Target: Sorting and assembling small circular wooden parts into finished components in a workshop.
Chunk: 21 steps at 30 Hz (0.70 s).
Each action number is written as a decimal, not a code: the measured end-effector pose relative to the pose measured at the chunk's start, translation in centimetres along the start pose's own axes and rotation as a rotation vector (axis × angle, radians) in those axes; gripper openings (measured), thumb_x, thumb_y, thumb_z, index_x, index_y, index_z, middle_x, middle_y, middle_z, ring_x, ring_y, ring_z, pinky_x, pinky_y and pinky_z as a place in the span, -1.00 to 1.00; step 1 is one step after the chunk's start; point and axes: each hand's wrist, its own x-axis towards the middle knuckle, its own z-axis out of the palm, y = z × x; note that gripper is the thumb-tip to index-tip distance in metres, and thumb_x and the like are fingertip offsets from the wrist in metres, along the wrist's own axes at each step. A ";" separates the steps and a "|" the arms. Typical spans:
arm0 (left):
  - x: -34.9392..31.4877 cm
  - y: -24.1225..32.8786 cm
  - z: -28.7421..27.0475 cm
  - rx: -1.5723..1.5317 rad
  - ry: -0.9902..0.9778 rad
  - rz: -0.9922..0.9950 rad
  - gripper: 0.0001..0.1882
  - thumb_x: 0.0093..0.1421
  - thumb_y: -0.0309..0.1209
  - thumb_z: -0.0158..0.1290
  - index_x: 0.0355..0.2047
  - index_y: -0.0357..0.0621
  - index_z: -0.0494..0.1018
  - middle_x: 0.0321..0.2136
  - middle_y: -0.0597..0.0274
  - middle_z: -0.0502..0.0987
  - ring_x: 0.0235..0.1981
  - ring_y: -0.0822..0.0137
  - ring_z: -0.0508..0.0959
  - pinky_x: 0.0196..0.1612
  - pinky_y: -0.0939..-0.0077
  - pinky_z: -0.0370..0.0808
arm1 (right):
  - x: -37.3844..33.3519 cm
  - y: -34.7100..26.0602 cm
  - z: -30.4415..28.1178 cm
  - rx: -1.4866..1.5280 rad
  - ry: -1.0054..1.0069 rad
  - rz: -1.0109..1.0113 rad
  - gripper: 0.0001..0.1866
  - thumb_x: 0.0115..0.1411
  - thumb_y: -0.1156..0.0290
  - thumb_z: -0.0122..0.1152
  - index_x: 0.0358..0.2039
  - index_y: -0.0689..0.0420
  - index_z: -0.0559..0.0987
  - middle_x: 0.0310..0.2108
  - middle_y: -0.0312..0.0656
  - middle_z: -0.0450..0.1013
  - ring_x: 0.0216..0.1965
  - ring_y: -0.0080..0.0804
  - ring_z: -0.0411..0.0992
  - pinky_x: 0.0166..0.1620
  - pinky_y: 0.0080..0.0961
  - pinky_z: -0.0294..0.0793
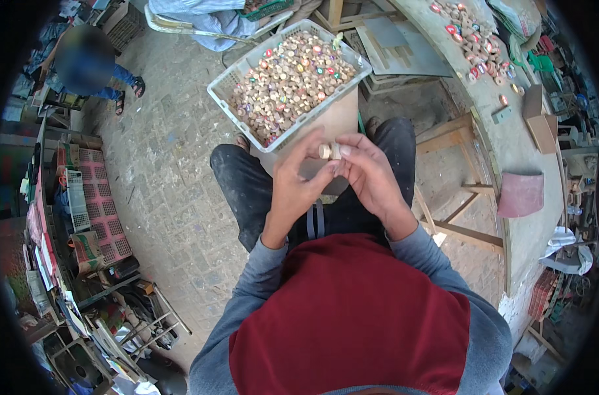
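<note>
Above my lap, my right hand (370, 172) pinches a small round pale wooden piece (324, 151) between thumb and fingers. It looks like a short knob or spool, its flat end turned to the left. My left hand (298, 174) curves around it, thumb and fingers apart; its thumb tip comes close to the right fingers. Whether it touches the piece I cannot tell. Just beyond my hands, a pale plastic crate (222, 91) is filled with many similar wooden pieces (289, 82), some with red, green or purple tops.
On my right, a long curved bench (474, 39) carries more coloured pieces (478, 56), a cardboard box (540, 118) and a reddish sheet (520, 195). Wooden legs (461, 227) stand beneath it. Pink crates (105, 204) and clutter line the left side. Another person (92, 66) is at the far left.
</note>
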 end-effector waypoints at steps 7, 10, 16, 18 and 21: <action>-0.9 -2.2 -0.9 0.005 0.074 -0.081 -0.64 0.05 -0.56 0.20 -0.09 -0.27 0.52 -0.30 0.15 0.53 -0.34 0.38 0.59 -0.22 0.53 0.52 | 0.6 0.4 -4.0 -0.468 0.119 -0.128 -0.78 0.30 0.34 0.17 -0.14 0.20 0.49 -0.33 -0.20 0.54 -0.32 -0.54 0.48 -0.18 -0.59 0.46; 0.0 -5.6 -3.0 0.175 0.177 -0.238 -0.76 0.06 -0.48 0.21 -0.23 -0.28 0.57 -0.39 0.12 0.54 -0.41 0.39 0.60 -0.31 0.51 0.51 | 2.3 -0.2 -9.0 -0.684 0.305 -0.379 -0.89 0.30 0.38 0.15 -0.29 0.15 0.53 -0.39 -0.25 0.54 -0.36 -0.59 0.46 -0.20 -0.63 0.43; 6.1 -14.9 -8.0 0.645 0.304 -0.237 -0.63 0.08 -0.18 0.20 -0.26 -0.25 0.57 -0.43 -0.09 0.60 -0.38 -0.09 0.60 -0.25 0.11 0.51 | 2.5 -2.6 -13.9 -0.570 0.509 -0.357 -0.93 0.24 0.42 0.19 -0.35 0.14 0.55 -0.44 -0.27 0.54 -0.41 -0.62 0.45 -0.27 -0.64 0.43; 7.4 -15.7 -9.0 0.813 0.287 -0.242 -0.51 0.10 -0.10 0.20 -0.11 -0.25 0.51 -0.21 -0.20 0.55 -0.17 -0.14 0.56 -0.11 0.09 0.49 | 2.3 -1.7 -14.9 -0.540 0.523 -0.351 -0.91 0.25 0.42 0.16 -0.31 0.16 0.57 -0.44 -0.23 0.55 -0.40 -0.59 0.47 -0.26 -0.62 0.46; 8.4 -12.4 -7.1 0.477 0.358 -0.193 -0.45 0.16 -0.39 0.19 0.12 -0.38 0.35 -0.04 -0.16 0.51 -0.06 0.00 0.55 0.00 0.21 0.47 | 1.4 -0.2 -15.6 -0.510 0.567 -0.356 -0.79 0.34 0.31 0.10 -0.34 0.18 0.56 -0.48 -0.25 0.52 -0.43 -0.58 0.45 -0.26 -0.59 0.46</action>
